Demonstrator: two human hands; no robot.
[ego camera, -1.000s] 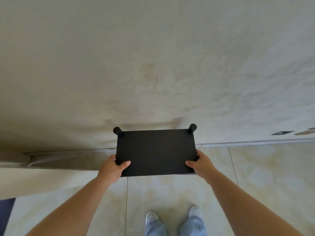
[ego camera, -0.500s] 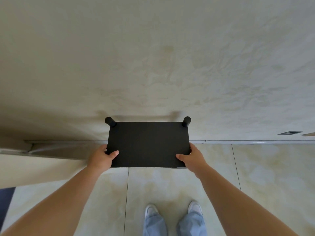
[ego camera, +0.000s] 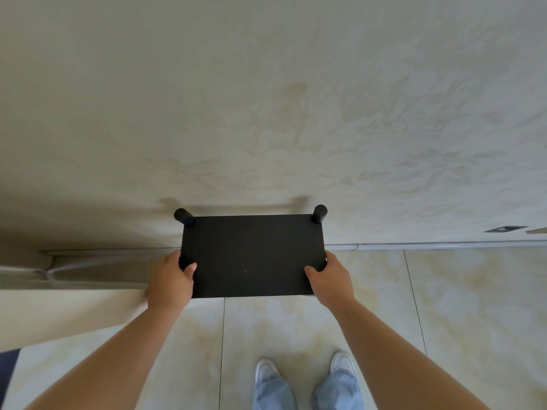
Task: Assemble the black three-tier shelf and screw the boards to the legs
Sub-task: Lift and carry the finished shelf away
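I look down on the top board of the black shelf (ego camera: 251,255), a flat black rectangle close to the wall. Two round black leg ends stick up at its far corners, the left leg end (ego camera: 184,216) and the right leg end (ego camera: 319,213). My left hand (ego camera: 170,281) grips the board's near left edge with the thumb on top. My right hand (ego camera: 331,279) grips the near right edge the same way. The lower tiers and the near legs are hidden under the board.
A beige marbled wall (ego camera: 296,113) rises right behind the shelf, with a pale skirting strip (ego camera: 429,245) at its foot. Glossy floor tiles (ego camera: 444,306) spread around. My white shoes (ego camera: 266,369) stand just before the shelf. A grey step or ledge (ego camera: 74,270) lies to the left.
The shelf has slid left and nearer the wall in my view, with both hands still on its sides. My grip has stayed the same.
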